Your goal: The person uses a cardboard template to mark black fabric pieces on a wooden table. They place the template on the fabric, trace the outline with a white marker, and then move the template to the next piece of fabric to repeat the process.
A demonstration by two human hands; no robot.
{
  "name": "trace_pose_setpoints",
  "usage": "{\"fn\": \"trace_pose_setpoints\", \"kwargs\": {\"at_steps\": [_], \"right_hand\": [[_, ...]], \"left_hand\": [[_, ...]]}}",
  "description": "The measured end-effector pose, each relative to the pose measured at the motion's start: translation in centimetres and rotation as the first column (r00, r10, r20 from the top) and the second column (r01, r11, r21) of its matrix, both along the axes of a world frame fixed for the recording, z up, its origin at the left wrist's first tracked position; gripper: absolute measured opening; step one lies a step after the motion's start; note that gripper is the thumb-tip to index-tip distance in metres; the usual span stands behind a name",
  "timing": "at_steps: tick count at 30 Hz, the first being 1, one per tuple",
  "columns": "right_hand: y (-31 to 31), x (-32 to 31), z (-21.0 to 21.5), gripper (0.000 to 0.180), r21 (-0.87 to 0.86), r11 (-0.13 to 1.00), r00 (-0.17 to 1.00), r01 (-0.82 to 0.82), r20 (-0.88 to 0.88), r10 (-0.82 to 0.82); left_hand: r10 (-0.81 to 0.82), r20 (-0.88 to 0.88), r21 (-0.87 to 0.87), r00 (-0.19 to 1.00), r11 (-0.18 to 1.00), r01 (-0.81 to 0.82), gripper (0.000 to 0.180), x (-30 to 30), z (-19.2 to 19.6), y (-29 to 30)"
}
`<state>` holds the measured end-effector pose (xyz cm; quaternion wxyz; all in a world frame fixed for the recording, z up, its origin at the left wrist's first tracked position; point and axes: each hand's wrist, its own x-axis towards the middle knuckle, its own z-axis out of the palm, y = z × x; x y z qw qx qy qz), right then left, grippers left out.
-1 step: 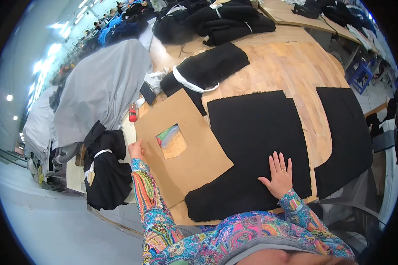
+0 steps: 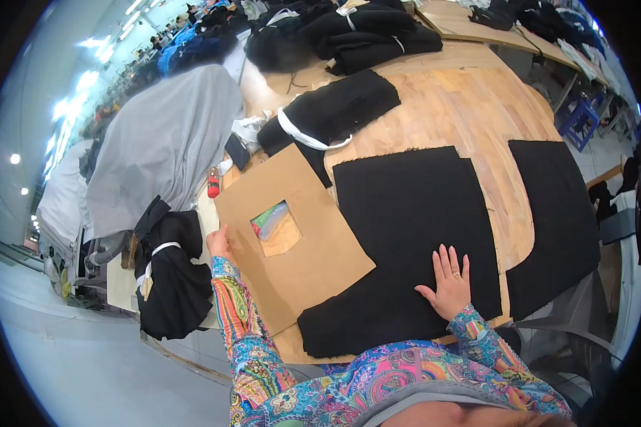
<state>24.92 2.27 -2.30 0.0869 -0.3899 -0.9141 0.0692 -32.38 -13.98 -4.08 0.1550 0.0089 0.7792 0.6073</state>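
Observation:
A brown cardboard pattern with a cut-out window lies at an angle, its right part overlapping a black fabric piece. My left hand is closed on the card's left edge, thumb and fingers pinching it. My right hand rests flat on the lower right of the black fabric, fingers stretched out, a ring on one finger. Through the window show bare wood and part of a colourful printed item. A second black fabric piece with a curved inner edge lies farther right.
Beyond the card lies a black fabric bundle tied with a white strip. Another tied black bundle hangs over the left edge. A grey cloth covers something bulky. Near it are a red object and a dark phone-like slab.
The card's upper left edge has shifted very slightly to the left with my left hand on it. My right hand stays in place.

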Motion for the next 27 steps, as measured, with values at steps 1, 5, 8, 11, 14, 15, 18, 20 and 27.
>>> {"fn": "trace_pose_setpoints", "kwargs": {"at_steps": [1, 5, 8, 11, 14, 15, 18, 20, 27], "right_hand": [[0.0, -0.1, 0.0, 0.081, -0.006, 1.0, 1.0, -0.007, -0.005, 0.007], [-0.1, -0.3, 0.1, 0.08, -0.012, 1.0, 1.0, -0.005, -0.008, 0.004], [0.1, 0.0, 0.0, 0.08, -0.005, 1.0, 1.0, 0.003, -0.013, -0.003], [0.0, -0.1, 0.3, 0.079, -0.014, 1.0, 0.999, -0.002, -0.04, 0.001], [0.2, 0.5, 0.5, 0.079, -0.049, 0.999, 0.998, -0.003, -0.065, 0.0], [0.3, 0.7, 0.5, 0.079, -0.061, 0.998, 0.997, -0.008, -0.078, 0.004], [1.1, 1.2, 1.1, 0.079, -0.271, 0.963, 0.967, -0.004, -0.247, -0.065], [1.8, 1.3, 2.3, 0.081, -0.405, 0.913, 0.921, -0.053, -0.374, -0.112], [2.6, 1.9, 5.4, 0.086, -0.727, 0.435, 0.447, -0.531, -0.677, -0.585]], "left_hand": [[0.012, -0.016, 0.042, 1.0, 0.999, -0.011, 0.022, -0.7, -0.4, -0.8], [-0.012, -0.17, 0.136, 0.985, 0.99, 0.036, 0.02, -0.9, -0.1, -1.3], [-0.16, -0.363, 0.147, 0.918, 0.963, 0.225, 0.017, 1.3, 4.6, -0.6], [-0.205, -0.633, 0.051, 0.747, 0.952, 0.303, 0.015, 4.4, 11.7, -0.1], [-0.124, -0.732, 0.154, 0.67, 0.927, 0.341, 0.014, 8.6, 18.2, 0.7], [-0.107, -0.766, 0.182, 0.634, 0.91, 0.373, 0.014, 9.8, 20.2, 0.4], [-0.035, -0.749, 0.288, 0.661, 0.882, 0.373, 0.011, 13.7, 26.6, -0.5], [-0.067, -0.691, 0.377, 0.719, 0.816, 0.439, 0.01, 16.2, 30.3, -1.4], [-0.313, -0.383, 0.468, 0.869, 0.745, 0.475, 0.007, 19.9, 30.8, 1.9]]}}
